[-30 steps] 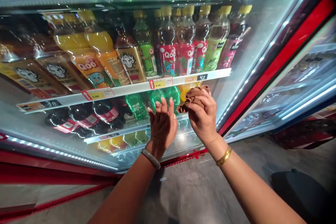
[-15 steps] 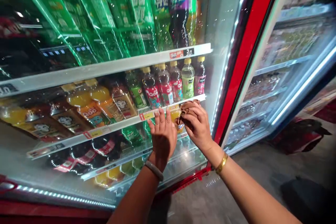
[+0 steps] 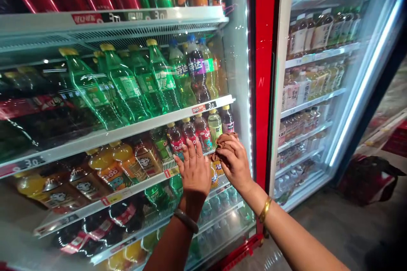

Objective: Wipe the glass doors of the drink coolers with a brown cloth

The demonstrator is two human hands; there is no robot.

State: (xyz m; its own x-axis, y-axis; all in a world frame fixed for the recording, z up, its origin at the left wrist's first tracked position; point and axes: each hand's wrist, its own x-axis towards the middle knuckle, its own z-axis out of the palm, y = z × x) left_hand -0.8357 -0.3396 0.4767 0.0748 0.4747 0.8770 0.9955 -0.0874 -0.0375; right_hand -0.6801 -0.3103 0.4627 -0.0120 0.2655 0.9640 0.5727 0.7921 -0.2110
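Your right hand (image 3: 234, 161) has its grip closed on a brown cloth (image 3: 223, 140), bunched under the fingers and pressed against the glass door (image 3: 237, 72) of the cooler. The cloth pokes out above and to the left of your knuckles; most of it is hidden inside the grip, so you cannot tell its full shape. Your left hand (image 3: 194, 170) lies just to the left of it, flat on the same glass, fingers straight and close together, holding nothing. The two hands sit side by side, nearly touching, with the cloth's edge between them.

Behind the glass, right past your fingertips, stands a row of small Qoo bottles (image 3: 203, 131) on a white shelf (image 3: 133, 125) edge with price tags. Above the hands are green bottles (image 3: 127, 84), tilted by the lens; below and to the left are orange bottles (image 3: 108, 165). Reflections streak the glass and blur the lowest shelves, where the dark bottles are hard to read. The top row is cut off by the frame.

To the right of your grip runs the red door frame (image 3: 262, 72), and past it a second cooler (image 3: 318, 72), its labels too small to make out.

Both forearms reach up and forward from the bottom edge, wrists bent back a little. The left wrist carries a grey band (image 3: 186, 220), the right a gold bangle (image 3: 265, 210). Your elbows are out of view.
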